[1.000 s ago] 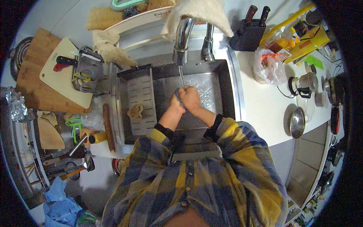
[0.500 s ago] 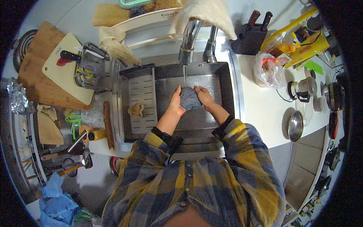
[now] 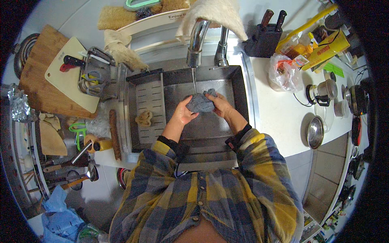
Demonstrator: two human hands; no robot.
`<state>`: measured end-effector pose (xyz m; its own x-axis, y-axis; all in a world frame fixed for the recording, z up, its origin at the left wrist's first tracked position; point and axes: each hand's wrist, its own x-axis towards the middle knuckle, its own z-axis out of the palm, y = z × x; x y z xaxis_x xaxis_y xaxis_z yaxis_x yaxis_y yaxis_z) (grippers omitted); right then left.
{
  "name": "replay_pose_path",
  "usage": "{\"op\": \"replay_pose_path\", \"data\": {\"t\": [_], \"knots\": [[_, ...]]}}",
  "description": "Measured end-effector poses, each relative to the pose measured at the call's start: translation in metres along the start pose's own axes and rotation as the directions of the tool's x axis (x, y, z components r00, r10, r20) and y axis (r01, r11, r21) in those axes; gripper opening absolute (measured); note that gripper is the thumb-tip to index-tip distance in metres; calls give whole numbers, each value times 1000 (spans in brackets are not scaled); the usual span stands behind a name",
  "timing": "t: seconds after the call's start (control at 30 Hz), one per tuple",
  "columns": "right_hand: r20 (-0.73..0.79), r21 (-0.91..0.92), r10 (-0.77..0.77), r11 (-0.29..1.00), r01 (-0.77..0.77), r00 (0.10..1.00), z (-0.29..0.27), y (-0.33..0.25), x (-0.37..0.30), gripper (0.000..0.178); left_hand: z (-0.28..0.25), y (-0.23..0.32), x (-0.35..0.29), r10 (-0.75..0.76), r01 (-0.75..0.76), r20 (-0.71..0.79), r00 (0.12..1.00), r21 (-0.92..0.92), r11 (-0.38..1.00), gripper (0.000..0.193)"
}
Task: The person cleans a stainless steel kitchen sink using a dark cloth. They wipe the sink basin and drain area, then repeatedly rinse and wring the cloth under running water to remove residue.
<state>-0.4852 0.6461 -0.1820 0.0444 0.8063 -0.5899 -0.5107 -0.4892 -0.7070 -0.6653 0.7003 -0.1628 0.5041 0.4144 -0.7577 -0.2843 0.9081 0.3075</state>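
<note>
A wet grey cloth (image 3: 201, 103) is bunched up between my two hands over the dark sink (image 3: 182, 127). My left hand (image 3: 182, 112) closes on its left end, thumb on top. The cloth's right end is pinched in my right hand (image 3: 222, 106), with a small tuft poking up beside the fingers. From the chrome faucet (image 3: 195, 54) a thin stream of water (image 3: 194, 81) falls onto or just behind the cloth.
Left in the sink lies a slotted tray (image 3: 147, 93) with a tan scrubber (image 3: 144, 118). Cutting boards (image 3: 67, 77) and a knife holder (image 3: 99, 69) stand left. Right are a knife block (image 3: 263, 40), a plastic bag (image 3: 285, 75) and a metal bowl (image 3: 315, 132).
The cloth, spread out half a second ago, is now bunched and lumpy, with a tuft raised at its right end. My left hand has shifted slightly left and turned more palm-up.
</note>
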Motion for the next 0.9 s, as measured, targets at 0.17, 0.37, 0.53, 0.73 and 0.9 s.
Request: {"op": "replay_pose_path", "data": {"t": [0.17,0.37,0.53,0.73,0.9], "knots": [[105,-548,-474,706,449,874,34,-11,1,36,3,-6,8,-348,326,-108,931,-180,928,49],[-36,-737,-529,587,335,848,103,-10,-69,33,-9,-20,11,14,91,305,952,-325,941,41],[-31,-773,-600,521,362,799,128,-16,-88,34,-15,-39,21,342,-146,429,836,-426,893,33],[-181,-891,-631,430,146,755,71,-22,-2,35,22,-24,21,72,-44,251,965,-117,992,30],[-331,-848,-633,525,74,700,75,-3,4,34,24,-11,21,-33,51,246,969,-64,997,28]]}}
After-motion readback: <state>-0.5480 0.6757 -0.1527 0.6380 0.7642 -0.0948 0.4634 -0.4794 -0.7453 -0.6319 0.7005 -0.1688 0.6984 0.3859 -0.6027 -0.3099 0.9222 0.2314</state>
